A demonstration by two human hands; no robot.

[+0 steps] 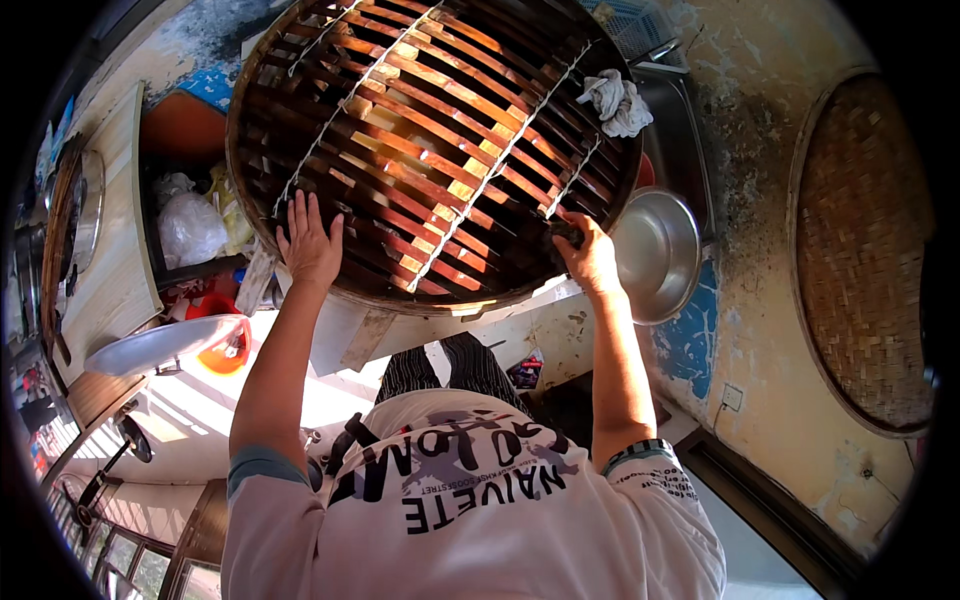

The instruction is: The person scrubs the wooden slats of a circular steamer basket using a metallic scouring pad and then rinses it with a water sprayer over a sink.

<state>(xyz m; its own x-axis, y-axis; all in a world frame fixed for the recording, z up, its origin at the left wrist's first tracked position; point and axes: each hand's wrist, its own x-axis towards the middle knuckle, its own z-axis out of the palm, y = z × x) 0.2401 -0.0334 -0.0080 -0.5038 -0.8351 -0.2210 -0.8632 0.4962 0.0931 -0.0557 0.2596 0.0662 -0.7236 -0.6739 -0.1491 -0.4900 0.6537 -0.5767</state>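
A large round steamer rack (450, 135) of brown slats, tied with pale cord inside a curved wooden rim, fills the space before me. My left hand (309, 238) rests flat on the slats near the rim at the lower left, fingers spread and holding nothing. At the lower right, my right hand (589, 251) pinches a small dark wad (568, 234), perhaps a scouring pad, against the slats inside the rim. Its fingers partly hide the wad. A crumpled white cloth (619, 103) lies over the rim at the upper right.
Right of the rack are a metal basin (656, 251) and a sink (679, 127). A round woven bamboo tray (862, 247) is against the stained wall. Plastic bags (191, 229) fill a compartment at left, near a metal lid (169, 345) and an orange bowl (225, 351).
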